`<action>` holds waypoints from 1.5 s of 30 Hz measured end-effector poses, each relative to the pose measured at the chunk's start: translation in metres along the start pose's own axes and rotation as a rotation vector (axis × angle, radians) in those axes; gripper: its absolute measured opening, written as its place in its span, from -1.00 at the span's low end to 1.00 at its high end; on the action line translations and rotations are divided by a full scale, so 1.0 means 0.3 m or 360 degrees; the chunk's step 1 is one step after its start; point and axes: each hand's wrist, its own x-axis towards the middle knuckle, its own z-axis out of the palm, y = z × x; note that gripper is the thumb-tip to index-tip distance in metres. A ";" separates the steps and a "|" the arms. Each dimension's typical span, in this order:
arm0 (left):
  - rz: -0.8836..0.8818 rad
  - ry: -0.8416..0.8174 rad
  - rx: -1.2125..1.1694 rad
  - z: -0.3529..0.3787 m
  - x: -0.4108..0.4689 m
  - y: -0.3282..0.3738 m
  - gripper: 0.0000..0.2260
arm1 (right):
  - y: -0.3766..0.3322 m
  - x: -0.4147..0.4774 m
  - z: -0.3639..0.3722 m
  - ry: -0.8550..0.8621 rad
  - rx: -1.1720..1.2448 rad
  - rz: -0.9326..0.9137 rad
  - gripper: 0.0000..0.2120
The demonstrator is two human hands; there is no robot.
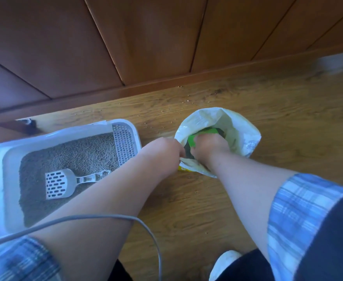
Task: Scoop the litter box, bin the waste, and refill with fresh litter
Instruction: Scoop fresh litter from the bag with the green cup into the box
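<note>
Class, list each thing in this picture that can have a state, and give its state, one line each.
Litter box: holds grey litter.
Scoop: lying on the litter, unheld.
Plastic bag: open, upright on the floor.
Left-hand grip: pinching the bag's rim.
Right-hand grip: inside the bag at a green packet; hold unclear.
Floor: strewn with grains.

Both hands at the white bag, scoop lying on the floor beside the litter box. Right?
No. The scoop lies on the litter inside the litter box, not on the floor; the head view shows it. Both hands are at the white bag: the left hand grips its rim, the right hand reaches inside.
</note>
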 end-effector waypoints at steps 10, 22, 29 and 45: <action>-0.0025 -0.0045 -0.0059 -0.036 -0.031 -0.010 -0.72 | -0.021 -0.037 -0.066 -0.0403 0.0320 -0.0172 -0.73; 0.0143 -0.0150 0.0050 -0.087 -0.073 -0.013 -0.65 | 0.144 -0.202 -0.334 -0.0434 -0.0095 -0.0119 -0.71; 0.0120 -0.0158 -0.0091 -0.110 -0.080 -0.033 -0.62 | 0.278 -0.383 -0.403 -0.0183 0.0452 0.0029 -0.76; -0.0657 0.0439 -0.0419 -0.205 -0.334 -0.457 -0.78 | -0.144 -0.364 -0.509 0.0264 0.0663 -0.0865 -0.67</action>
